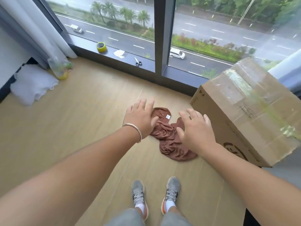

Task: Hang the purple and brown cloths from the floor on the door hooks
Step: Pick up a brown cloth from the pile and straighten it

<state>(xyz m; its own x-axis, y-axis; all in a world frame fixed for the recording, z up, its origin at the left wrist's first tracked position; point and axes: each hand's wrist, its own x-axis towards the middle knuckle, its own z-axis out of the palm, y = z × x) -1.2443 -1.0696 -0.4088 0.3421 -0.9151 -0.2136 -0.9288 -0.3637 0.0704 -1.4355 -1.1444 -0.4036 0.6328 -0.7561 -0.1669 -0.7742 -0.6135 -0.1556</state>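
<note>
Feet in grey trainers point(155, 195) with white socks stand nearest the camera on the pale wood floor point(78, 128), toes pointing toward the window; bare forearms extend forward from both lower corners. Left hand point(140, 118), a thin bracelet point(135, 130) at its wrist, is spread palm-down with fingers straight and holding nothing, its thumb side over the left edge of the brown cloth point(169, 137); right hand point(195, 129) is likewise spread, fingers relaxed and empty, above the cloth's right side; whether either hand touches the fabric cannot be told. Brown cloth lies crumpled on the floor just ahead of the feet, a small white label showing near its far end; the purple cloth is out of view. Cardboard box point(254, 115), taped along its top, stands tilted just right of the cloth, its near corner close to the right hand and crowding that side; the left side of the cloth has open floor beside it. White bag or cushion point(32, 84) rests at the far left against the wall, with a clear plastic bag point(60, 69) of yellow-green contents behind it at the foot of a pale curtain point(37, 26). Window sill point(117, 57) beyond carries a roll of yellow tape point(102, 47), a scrap of paper point(120, 53) and scissors point(138, 62); through the window glass point(211, 38) a wet road with cars and palm trees lies far below.
</note>
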